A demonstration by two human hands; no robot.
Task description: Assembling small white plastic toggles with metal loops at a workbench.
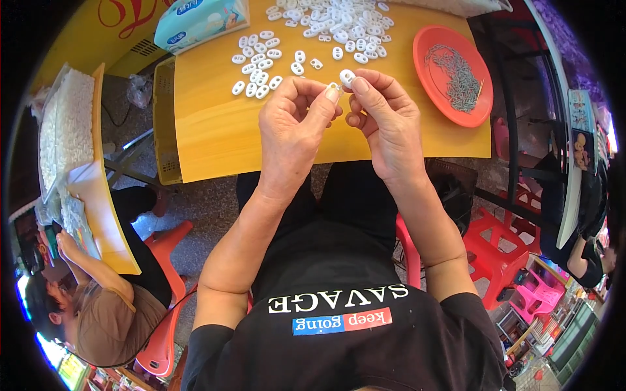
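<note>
Both of my hands are raised over the near half of the yellow table point(261, 153), with their fingertips almost meeting. My left hand point(290, 133) is closed, pinching a small white plastic loop piece point(333, 85) between thumb and fingers. In my right hand point(394, 130), closed too, a white oval plastic piece with holes point(347, 77) is gripped by thumb and forefinger. The two pieces are very close; whether they touch I cannot tell. Just beyond my left hand lie several loose white oval two-hole pieces point(263, 77). A larger pile of white pieces point(352, 26) covers the far side.
A red plate point(427, 88) with many thin grey metal bits point(460, 81) and a thin stick stands right. A tissue pack point(202, 23) lies far left. A yellow crate point(167, 124) is beside the table's left edge. Another person point(111, 306) sits at left; red stools point(499, 244) stand right.
</note>
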